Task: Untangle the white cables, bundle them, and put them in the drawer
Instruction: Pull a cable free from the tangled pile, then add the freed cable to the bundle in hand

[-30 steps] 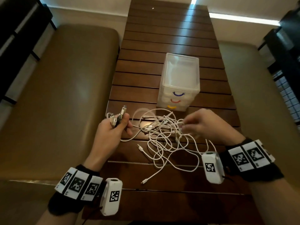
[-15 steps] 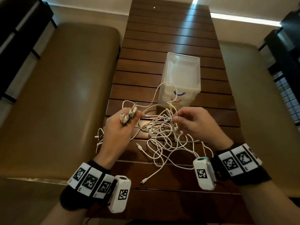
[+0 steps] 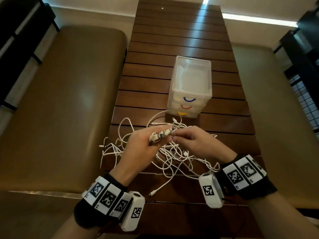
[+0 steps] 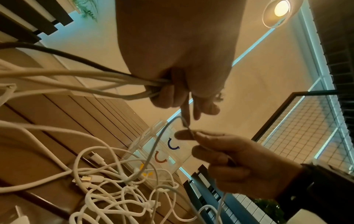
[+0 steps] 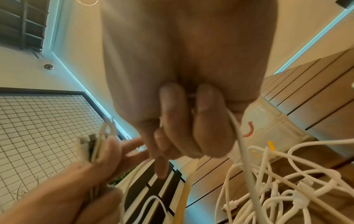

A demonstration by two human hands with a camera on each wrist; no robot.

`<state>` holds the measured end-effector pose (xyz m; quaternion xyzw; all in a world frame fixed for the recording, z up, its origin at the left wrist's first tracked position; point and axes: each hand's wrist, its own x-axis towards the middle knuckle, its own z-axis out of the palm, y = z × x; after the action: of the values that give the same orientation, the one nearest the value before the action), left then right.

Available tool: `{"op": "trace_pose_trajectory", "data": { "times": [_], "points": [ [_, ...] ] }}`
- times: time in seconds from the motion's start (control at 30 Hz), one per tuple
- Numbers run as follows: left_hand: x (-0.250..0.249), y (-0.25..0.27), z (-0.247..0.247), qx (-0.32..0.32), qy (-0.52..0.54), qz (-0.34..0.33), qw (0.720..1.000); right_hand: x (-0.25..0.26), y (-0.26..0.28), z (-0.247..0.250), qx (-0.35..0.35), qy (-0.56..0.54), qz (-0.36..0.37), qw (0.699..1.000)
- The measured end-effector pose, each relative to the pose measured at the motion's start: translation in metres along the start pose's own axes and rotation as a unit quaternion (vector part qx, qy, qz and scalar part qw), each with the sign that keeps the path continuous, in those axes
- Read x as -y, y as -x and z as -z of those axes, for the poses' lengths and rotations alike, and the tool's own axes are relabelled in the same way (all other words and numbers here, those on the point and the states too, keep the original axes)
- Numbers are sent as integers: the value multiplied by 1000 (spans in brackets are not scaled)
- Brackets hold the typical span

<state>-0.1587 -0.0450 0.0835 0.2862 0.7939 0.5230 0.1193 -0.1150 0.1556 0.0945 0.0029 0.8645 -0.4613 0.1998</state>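
No legible words, brand names or numbers were found in any view. Square black-and-white coded markers were printed on the white blocks of the left wristband and the right wristband, and one more on each wrist camera housing, left and right; a small character beside some markers was too small to be read. Three curved marks, blue, red and yellow, were carried on the fronts of the drawer unit, one per drawer.
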Motion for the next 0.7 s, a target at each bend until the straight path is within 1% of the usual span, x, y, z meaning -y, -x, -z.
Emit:
{"op": "trace_pose_trajectory", "data": {
  "times": [0.07, 0.13, 0.2, 0.23, 0.27, 0.33, 0.43, 0.47, 0.5, 0.57, 0.6, 0.67, 0.7],
  "points": [
    [4, -1, 0, 21, -44, 47, 998, 0, 0, -1, 3, -16, 6, 1000],
    [8, -3, 5, 27, -83, 77, 993, 0, 1, 0, -8, -32, 7, 999],
    [10, -5, 11, 31, -88, 90, 991, 0, 3, 4, -36, -42, 6, 998],
    [11, -6, 16, 19, -90, 90, 992, 0, 4, 6, -41, -44, 4, 998],
    [12, -7, 22, -5, -93, 86, 992, -1, 4, 8, -42, -42, 4, 998],
    [15, -12, 38, -85, -86, 89, 989, -4, 3, 11, -53, -28, 3, 998],
    [18, -18, 69, -221, -32, 125, 967, -15, 3, 13, -75, 3, -15, 997],
    [20, -19, 77, -243, -37, 133, 960, -19, 4, 11, -79, 26, -23, 996],
    [23, -17, 85, -250, -54, 139, 957, -24, 4, 9, -83, 62, -33, 994],
    [34, -13, 97, -261, -81, 156, 949, -30, 3, 2, -98, 149, -51, 983],
    [40, -10, 103, -280, -81, 169, 942, -31, 3, 0, -116, 177, -61, 975],
    [51, -6, 115, -347, -59, 194, 916, -30, 2, -2, -157, 196, -69, 966],
    [54, -5, 119, -376, -50, 204, 903, -28, 1, -3, -172, 184, -64, 966]
  ]
}}
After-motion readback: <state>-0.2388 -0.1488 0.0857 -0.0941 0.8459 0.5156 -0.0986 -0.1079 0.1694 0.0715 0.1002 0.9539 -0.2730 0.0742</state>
